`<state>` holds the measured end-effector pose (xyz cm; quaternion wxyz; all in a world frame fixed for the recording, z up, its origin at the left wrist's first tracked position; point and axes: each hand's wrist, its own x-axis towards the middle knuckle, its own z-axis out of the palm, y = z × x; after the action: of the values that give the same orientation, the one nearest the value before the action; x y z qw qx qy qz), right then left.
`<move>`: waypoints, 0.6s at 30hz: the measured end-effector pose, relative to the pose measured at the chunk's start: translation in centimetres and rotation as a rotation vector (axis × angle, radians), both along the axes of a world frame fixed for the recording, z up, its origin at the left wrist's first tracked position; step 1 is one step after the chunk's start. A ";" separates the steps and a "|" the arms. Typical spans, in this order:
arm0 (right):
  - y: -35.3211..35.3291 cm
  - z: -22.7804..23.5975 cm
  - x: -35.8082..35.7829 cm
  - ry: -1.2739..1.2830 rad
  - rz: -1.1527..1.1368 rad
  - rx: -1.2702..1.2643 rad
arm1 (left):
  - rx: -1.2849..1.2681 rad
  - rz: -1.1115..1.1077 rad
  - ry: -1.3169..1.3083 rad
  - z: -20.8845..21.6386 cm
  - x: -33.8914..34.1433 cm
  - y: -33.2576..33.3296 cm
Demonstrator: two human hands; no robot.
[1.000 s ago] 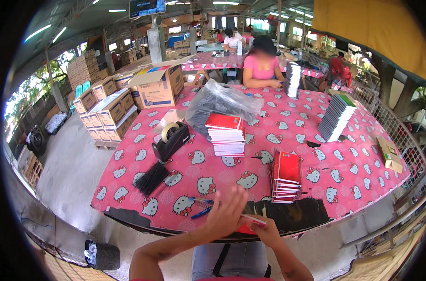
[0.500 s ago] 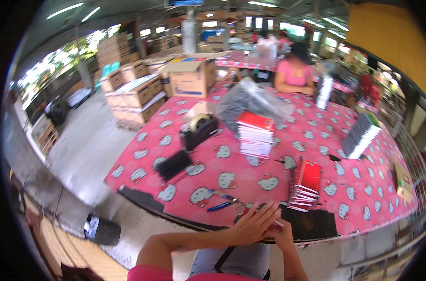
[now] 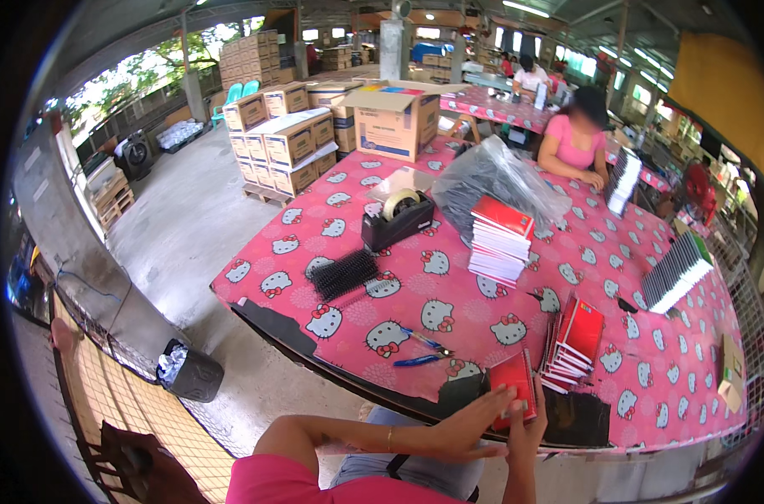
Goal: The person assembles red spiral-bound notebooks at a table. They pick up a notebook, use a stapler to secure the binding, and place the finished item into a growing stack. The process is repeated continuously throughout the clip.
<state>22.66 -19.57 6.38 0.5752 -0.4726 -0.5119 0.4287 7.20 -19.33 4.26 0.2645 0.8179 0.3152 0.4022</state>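
Observation:
At the near table edge, a small red spiral notebook (image 3: pixel 513 376) is between my two hands. My left hand (image 3: pixel 470 427) reaches across from the left, its fingers lying close together on the notebook's lower cover. Along the right edge, my right hand (image 3: pixel 526 427) grips the same notebook, with the thumb on the cover. Just right of them lies a leaning pile of red spiral notebooks (image 3: pixel 573 343). Pliers with blue handles (image 3: pixel 424 356) rest on the table to the left. Farther back stands a taller stack of red notebooks (image 3: pixel 499 244).
The table has a pink patterned cover (image 3: pixel 298 252), torn to black along the near edge. On it are a tape dispenser (image 3: pixel 399 220), a black bristly bundle (image 3: pixel 345 274), a clear plastic bag (image 3: pixel 504 181) and a notebook row (image 3: pixel 677 273). A co-worker (image 3: pixel 573 143) sits across.
The view has swung left and steadied. The notebook, mostly covered by my hands before, now shows its red cover, flat and pointing away from me. My left hand has slid down toward its near end.

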 end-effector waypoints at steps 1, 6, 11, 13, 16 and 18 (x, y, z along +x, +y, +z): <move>-0.6 0.9 -0.9 0.049 0.011 0.045 | -0.123 -0.024 -0.113 1.0 -0.2 0.1; -0.5 1.9 -0.6 -0.607 -0.153 0.380 | -0.364 -0.095 -0.194 0.4 -2.7 3.2; 3.4 0.0 0.3 -0.934 -0.070 0.438 | -0.570 -0.139 -0.342 -2.4 -2.9 6.3; 4.2 0.0 -0.2 -0.918 -0.061 0.440 | -0.449 -0.030 -0.325 -2.7 -2.7 6.7; 4.7 0.4 -0.5 -0.935 -0.049 0.450 | -0.392 0.055 -0.228 -3.0 -3.2 7.4; 5.1 0.4 -0.8 -1.000 -0.011 0.436 | -0.399 0.086 -0.216 -3.4 -3.3 7.6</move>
<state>21.84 -14.48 6.80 0.3485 -0.4913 -0.7976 0.0324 3.92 -11.72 0.87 0.4357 0.6875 0.3928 0.4281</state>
